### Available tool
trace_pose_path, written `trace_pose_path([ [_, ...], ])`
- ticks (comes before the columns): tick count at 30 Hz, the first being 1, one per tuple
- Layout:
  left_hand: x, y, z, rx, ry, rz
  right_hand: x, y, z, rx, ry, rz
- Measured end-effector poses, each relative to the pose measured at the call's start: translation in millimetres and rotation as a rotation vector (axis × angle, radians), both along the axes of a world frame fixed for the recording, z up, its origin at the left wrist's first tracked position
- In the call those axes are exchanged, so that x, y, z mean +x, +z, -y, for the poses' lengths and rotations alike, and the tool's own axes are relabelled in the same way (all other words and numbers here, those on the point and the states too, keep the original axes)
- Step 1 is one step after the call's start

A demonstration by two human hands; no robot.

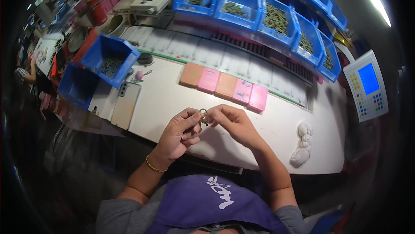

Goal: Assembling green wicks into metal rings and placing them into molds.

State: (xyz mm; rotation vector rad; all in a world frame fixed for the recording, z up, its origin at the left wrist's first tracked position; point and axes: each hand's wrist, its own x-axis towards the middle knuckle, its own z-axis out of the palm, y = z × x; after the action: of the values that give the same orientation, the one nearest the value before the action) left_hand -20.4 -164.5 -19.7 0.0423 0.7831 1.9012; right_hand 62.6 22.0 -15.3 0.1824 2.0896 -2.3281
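My left hand (179,133) pinches a small brass-coloured metal ring (203,111) between thumb and fingertips above the white table. A short stub of metal hangs below the ring, too small to make out well. Close on the other side, my right hand (236,124) has its fingers bent and pressed together at the ring's edge. What lies between those fingertips, if anything, is hidden. Just beyond both hands, a row of several flat pink and orange blocks (208,79) lies on the white table (162,76).
Blue bins (275,20) of metal parts line the back. Two more blue bins, one holding dark parts (111,66), stand left near a phone (126,105). A white cloth bundle (302,144) lies right, below a keypad device (366,85). A conveyor-like strip (194,46) crosses behind.
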Motion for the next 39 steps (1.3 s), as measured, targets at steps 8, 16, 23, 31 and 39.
trace_pose_path([
  [8,28.8,14.1,-65.1,0.199,-0.082,0.222,56.5,10.1,-32.8,-0.067,-0.345,-0.054],
  [16,50.6,25.4,-89.2,0.547,-0.283,0.506,100.3,43.6,-47.6,0.71,-0.423,-0.463],
  [23,69.2,24.1,-102.6,0.517,-0.44,0.513,108.3,37.2,-58.0,0.801,-0.211,-0.635],
  [31,72.1,20.9,-116.2,0.259,-0.397,0.502,116.3,26.9,-74.9,0.745,-0.37,-0.599],
  [39,59.9,-11.8,-112.6,0.028,-0.284,0.344,58.4,38.2,-152.5,0.891,-0.673,-0.469],
])
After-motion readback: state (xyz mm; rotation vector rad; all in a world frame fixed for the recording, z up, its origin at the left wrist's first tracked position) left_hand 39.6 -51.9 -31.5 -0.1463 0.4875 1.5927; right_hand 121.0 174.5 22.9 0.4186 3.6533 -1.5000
